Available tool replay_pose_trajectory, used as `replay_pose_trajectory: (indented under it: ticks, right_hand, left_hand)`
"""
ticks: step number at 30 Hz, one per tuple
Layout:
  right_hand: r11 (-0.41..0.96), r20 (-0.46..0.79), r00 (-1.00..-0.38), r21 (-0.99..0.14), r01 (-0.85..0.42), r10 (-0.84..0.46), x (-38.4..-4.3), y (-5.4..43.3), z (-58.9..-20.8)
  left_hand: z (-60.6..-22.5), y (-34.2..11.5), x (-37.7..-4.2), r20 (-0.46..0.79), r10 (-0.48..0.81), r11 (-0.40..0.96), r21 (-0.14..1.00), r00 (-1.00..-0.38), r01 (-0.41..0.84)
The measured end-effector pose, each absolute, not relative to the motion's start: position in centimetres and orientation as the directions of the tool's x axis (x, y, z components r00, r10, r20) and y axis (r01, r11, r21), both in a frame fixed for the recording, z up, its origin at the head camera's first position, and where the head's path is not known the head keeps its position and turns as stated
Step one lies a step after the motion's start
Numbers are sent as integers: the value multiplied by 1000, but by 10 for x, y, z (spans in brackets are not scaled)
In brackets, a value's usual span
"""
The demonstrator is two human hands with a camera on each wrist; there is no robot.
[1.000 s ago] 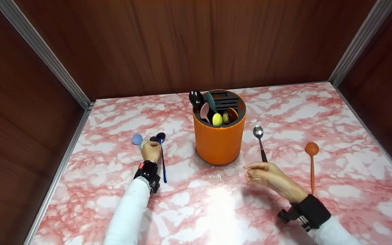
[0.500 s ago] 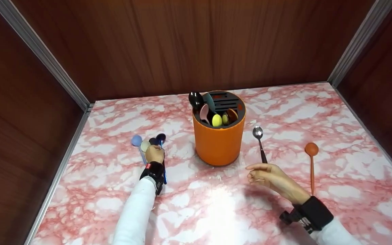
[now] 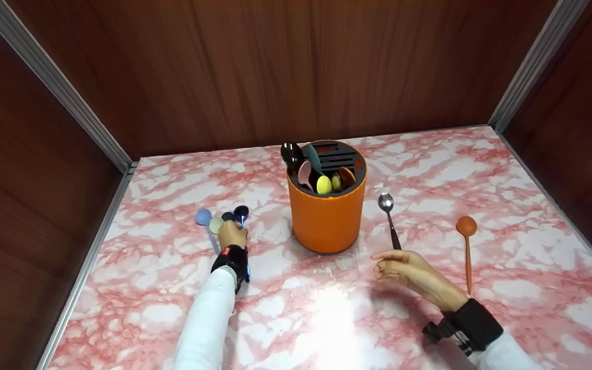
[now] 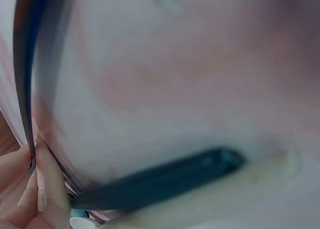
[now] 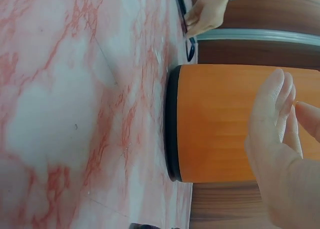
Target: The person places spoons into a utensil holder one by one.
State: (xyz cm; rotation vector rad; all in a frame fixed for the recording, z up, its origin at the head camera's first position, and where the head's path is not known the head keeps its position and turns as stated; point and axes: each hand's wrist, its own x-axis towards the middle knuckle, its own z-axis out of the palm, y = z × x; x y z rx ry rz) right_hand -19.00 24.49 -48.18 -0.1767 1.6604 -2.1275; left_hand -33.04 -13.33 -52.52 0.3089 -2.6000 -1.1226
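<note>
On the left of the table, my left hand [image 3: 233,234] pinches the handle of a shiny dark-blue metal spoon [image 3: 241,211]. The left wrist view shows the fingertips [image 4: 47,179] meeting on that narrow blue handle [image 4: 25,74]. Beside the hand lie a black spoon [image 3: 228,216], a pale green spoon [image 3: 216,225] and a light-blue spoon [image 3: 204,217]; the hand and sleeve partly cover them. My right hand [image 3: 411,270] is held above the table with relaxed fingers and nothing in them. The right wrist view has it overlapping an orange utensil holder [image 5: 220,124].
Several spoons stand in the slotted black top of the orange holder [image 3: 325,221], mid-table. To its right lie a silver spoon [image 3: 386,202] with a dark handle and an orange spoon [image 3: 466,226]. Brown wood panels [image 3: 255,77] enclose the back and sides.
My left hand has shifted slightly right and toward me, off the pale green spoon's bowl and onto the dark-blue spoon. The right hand has barely moved; the whole view shifts slightly.
</note>
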Motion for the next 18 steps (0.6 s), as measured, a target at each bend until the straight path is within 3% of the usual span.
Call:
replay_pose_trajectory:
  ticks: [18]
  right_hand:
    - [-195, -180, -895, -941, 278, -407, -188, 247, -485]
  left_hand:
    - [-526, -130, -328, 195, -292, 672, 739, -936, -55]
